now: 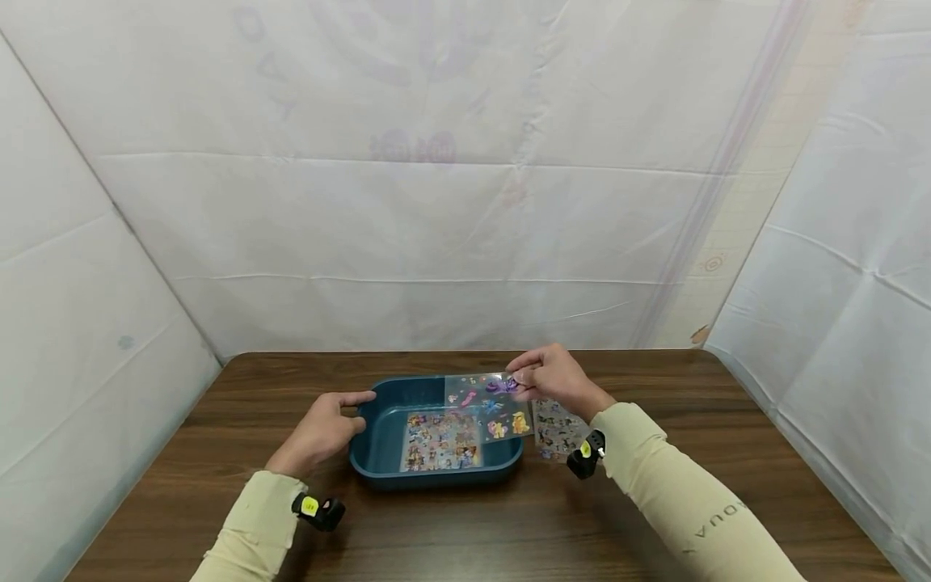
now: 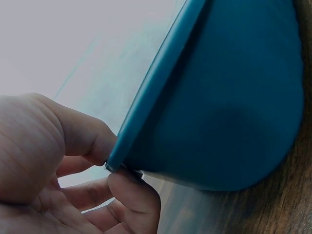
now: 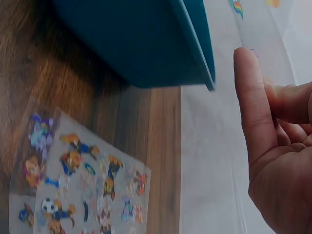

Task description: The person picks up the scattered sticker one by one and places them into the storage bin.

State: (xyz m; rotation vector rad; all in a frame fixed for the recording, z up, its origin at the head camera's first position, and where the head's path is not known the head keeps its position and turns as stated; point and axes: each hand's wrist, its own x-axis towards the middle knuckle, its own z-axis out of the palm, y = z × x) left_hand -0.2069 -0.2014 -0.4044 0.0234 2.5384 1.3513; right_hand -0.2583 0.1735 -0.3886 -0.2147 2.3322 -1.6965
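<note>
Wooden table, one tray, three sticker sheets

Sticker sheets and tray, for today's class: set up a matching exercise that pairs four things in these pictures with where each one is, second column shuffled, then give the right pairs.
Things:
1. Left hand
2. Right hand
3. Sticker sheet in the tray
4. Sticker sheets on the table

Places or states:
A. Lying on the wooden table, right of the tray
B. Gripping the rim of the blue tray
C. Lying flat on the tray's floor
D. Pinching a clear sticker sheet above the tray

Pairs: 1-B, 2-D, 3-C, 4-A
</note>
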